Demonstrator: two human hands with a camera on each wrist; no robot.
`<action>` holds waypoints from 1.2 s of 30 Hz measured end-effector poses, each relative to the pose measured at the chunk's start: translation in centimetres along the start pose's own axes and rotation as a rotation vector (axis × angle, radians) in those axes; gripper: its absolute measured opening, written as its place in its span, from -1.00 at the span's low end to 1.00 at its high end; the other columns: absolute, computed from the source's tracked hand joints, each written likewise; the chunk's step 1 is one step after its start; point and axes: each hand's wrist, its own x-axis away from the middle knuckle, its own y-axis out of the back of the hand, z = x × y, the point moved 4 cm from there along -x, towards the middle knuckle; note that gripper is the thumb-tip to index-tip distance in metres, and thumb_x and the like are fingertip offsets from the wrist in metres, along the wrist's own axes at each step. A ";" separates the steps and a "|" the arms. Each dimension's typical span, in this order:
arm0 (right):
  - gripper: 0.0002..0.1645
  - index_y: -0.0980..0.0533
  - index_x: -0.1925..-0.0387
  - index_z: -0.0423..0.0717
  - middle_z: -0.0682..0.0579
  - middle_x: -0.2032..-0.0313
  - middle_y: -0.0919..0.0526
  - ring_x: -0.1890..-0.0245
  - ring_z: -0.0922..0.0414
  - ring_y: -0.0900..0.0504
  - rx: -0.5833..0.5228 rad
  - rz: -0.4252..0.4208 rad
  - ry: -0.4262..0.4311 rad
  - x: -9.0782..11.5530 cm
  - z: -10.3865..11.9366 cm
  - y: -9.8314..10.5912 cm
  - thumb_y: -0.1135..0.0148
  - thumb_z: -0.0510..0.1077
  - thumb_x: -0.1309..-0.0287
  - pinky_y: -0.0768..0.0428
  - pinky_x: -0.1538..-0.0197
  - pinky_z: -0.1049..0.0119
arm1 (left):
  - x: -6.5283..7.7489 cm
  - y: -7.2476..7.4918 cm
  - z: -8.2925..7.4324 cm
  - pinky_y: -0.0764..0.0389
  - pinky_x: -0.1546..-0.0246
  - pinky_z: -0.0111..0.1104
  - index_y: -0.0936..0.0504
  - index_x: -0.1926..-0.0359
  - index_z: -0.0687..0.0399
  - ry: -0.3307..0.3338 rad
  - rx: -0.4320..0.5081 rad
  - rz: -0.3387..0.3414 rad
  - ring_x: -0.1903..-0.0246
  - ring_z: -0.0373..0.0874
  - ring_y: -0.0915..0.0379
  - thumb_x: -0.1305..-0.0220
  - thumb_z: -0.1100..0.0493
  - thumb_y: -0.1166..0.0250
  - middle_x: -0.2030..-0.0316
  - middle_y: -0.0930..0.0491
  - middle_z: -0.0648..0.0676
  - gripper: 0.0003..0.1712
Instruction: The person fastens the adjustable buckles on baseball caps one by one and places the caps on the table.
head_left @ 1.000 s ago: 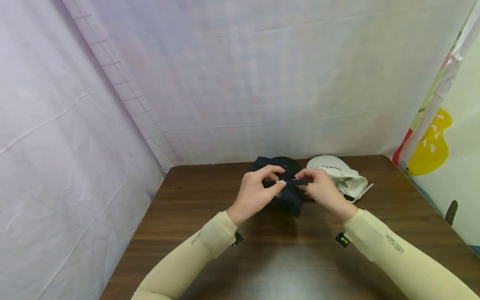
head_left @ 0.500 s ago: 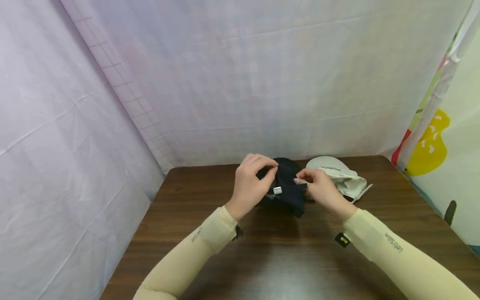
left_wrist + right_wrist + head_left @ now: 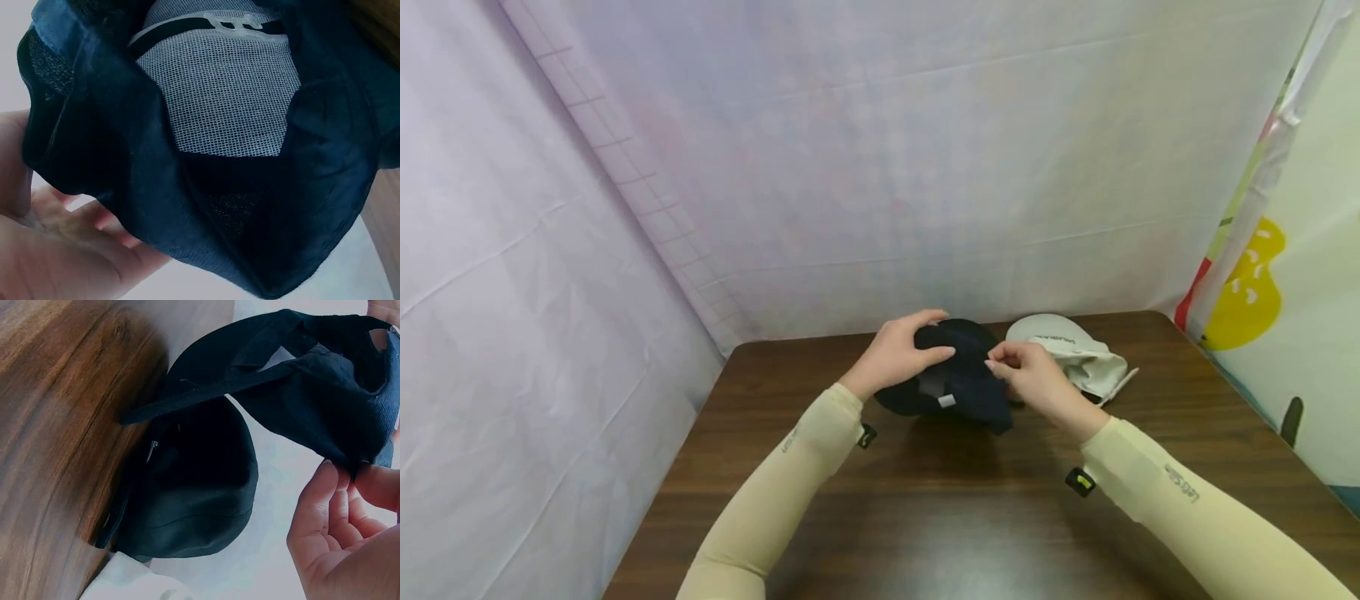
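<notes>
Both hands hold a navy baseball cap point(image 3: 973, 385) near the table's far side. My left hand point(image 3: 895, 357) spans its left part, the thumb across the front and the fingers round behind. At the cap's right edge, my right hand point(image 3: 1039, 379) pinches the fabric between thumb and fingertips. A small white piece point(image 3: 947, 401) shows low on the cap in the head view. From the left wrist, grey mesh point(image 3: 225, 94) fills the cap's opening, with a dark strap and a pale buckle point(image 3: 240, 24) above it. The right wrist view shows a second dark cap point(image 3: 194, 506) below the held one.
A white cap point(image 3: 1047, 328) with dark lettering lies just right of the navy cap, near my right hand. The brown wooden table point(image 3: 850, 517) reaches back to a pale hanging curtain point(image 3: 880, 167). More curtain hangs at the left.
My left hand has left the white-ended strap and moved to the navy cap's left side. The cap has turned, its strap and white piece dropping lower. My right hand stays at its right edge.
</notes>
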 end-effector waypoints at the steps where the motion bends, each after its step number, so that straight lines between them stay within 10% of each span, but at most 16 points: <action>1: -0.80 -0.60 0.13 -0.21 -0.13 0.26 -0.63 0.36 0.00 -0.53 0.001 0.000 -0.001 0.0 0.0 0.0 -0.17 -0.14 -0.45 -0.63 0.29 0.03 | 0.0 -0.1 0.0 -0.44 -0.22 -0.06 -0.40 -0.43 -0.26 -0.006 -0.004 0.017 -0.31 -0.04 -0.36 -0.37 -0.16 -0.31 -0.35 -0.43 -0.02 -0.35; 18: -0.90 -0.64 0.22 -0.15 -0.03 0.32 -0.67 0.44 0.09 -0.59 0.082 -0.038 0.108 1.3 1.0 0.2 -0.25 -0.20 -0.38 -0.62 0.39 0.25 | 0.0 -0.5 -1.5 -0.50 -0.14 -0.20 -0.69 -0.08 -0.16 -0.096 -0.020 0.015 -0.14 -0.14 -0.50 -0.32 0.10 -0.41 -0.08 -0.62 -0.13 -0.68; 36: -0.67 -0.61 0.00 -0.17 -0.13 0.20 -0.71 0.21 -0.05 -0.69 -0.082 -0.076 0.114 3.4 3.0 1.9 -0.23 -0.01 -0.42 -0.69 0.29 0.21 | 2.2 5.3 -3.8 -0.53 -0.09 -0.21 -0.67 -0.09 -0.16 -0.143 -0.048 -0.102 -0.10 -0.18 -0.52 -0.35 0.17 -0.37 -0.07 -0.63 -0.12 -0.69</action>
